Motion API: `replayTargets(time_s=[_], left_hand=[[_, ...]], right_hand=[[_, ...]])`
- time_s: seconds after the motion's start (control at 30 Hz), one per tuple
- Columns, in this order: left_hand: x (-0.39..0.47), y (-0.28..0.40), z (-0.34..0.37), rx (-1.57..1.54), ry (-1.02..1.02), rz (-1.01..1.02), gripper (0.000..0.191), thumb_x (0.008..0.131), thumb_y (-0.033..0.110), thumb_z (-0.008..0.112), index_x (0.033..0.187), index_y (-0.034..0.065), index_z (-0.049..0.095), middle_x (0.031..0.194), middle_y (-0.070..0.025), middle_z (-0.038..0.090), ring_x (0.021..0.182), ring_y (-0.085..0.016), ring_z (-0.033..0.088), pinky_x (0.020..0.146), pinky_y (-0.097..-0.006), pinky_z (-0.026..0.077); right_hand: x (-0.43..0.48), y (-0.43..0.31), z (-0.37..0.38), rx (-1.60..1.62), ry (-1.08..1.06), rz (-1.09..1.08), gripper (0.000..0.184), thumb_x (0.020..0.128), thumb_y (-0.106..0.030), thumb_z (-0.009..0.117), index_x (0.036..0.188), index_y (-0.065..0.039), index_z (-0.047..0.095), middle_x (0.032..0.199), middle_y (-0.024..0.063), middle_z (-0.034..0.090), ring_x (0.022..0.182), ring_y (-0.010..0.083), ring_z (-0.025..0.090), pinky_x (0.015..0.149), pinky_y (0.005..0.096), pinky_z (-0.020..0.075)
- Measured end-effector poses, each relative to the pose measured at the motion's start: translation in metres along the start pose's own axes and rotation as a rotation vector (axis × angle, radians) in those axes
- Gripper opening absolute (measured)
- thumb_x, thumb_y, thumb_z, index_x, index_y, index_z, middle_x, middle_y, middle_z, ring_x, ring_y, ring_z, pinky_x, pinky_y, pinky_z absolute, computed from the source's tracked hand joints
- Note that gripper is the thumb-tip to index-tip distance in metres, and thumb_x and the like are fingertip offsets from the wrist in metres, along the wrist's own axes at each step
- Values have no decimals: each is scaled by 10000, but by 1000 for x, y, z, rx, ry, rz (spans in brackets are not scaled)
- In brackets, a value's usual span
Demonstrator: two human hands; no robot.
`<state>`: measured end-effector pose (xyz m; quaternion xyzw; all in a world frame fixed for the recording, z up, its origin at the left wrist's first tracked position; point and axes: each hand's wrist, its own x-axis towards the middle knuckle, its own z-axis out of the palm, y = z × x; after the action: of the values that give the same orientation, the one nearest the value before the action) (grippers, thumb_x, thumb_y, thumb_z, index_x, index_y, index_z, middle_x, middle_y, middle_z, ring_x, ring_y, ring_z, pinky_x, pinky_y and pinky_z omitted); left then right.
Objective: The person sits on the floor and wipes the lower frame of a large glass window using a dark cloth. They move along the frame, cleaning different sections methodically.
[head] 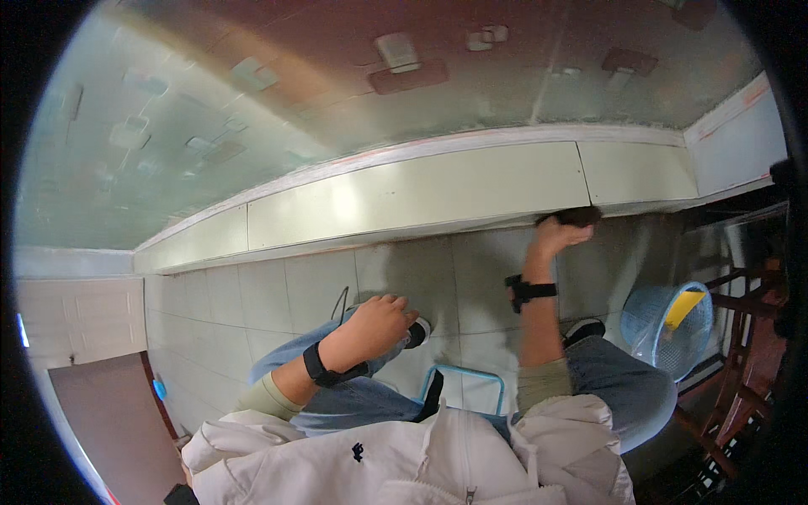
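Observation:
My right hand (557, 236) is wrapped around a dark brown, blurred object (579, 216), perhaps a brush. It meets the lower edge of the cream skirting (410, 196), just below a joint between two panels. Near my bent knee, my left hand (374, 329) hangs palm down with nothing seen in it and its fingers loosely apart. A black band circles each wrist. Above the skirting rises a wall (303, 82) with a pattern of rounded squares.
Right of my leg stands a light blue mesh basket (685, 360) with a clear liner and a yellow item (685, 309) inside. Behind it is dark red wooden furniture (745, 379). A light blue metal frame (503, 391) lies between my legs on the tiled floor (410, 271). A door (104, 315) is far left.

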<state>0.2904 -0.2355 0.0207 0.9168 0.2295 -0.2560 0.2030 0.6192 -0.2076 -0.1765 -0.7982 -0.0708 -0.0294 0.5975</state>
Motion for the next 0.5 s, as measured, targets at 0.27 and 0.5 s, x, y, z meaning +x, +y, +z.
replayTargets(time_s=[0.27, 0.5], left_hand=[[-45, -19, 14, 94, 265, -94, 280, 826, 184, 588, 1067, 51, 639, 1004, -125, 579, 977, -291, 575, 805, -426, 475], [-83, -8, 27, 103, 360, -82, 151, 767, 146, 601, 858, 53, 678, 884, -105, 590, 895, -270, 579, 733, -385, 449]], right_hand=[[-216, -5, 66, -435, -162, -398, 622, 830, -39, 611, 1291, 140, 233, 1309, 253, 287, 1217, 353, 306, 1076, 443, 234], [-258, -63, 3, -57, -1171, -1093, 359, 718, 103, 567, 1055, -18, 581, 1138, 214, 471, 1088, 401, 443, 953, 474, 387]])
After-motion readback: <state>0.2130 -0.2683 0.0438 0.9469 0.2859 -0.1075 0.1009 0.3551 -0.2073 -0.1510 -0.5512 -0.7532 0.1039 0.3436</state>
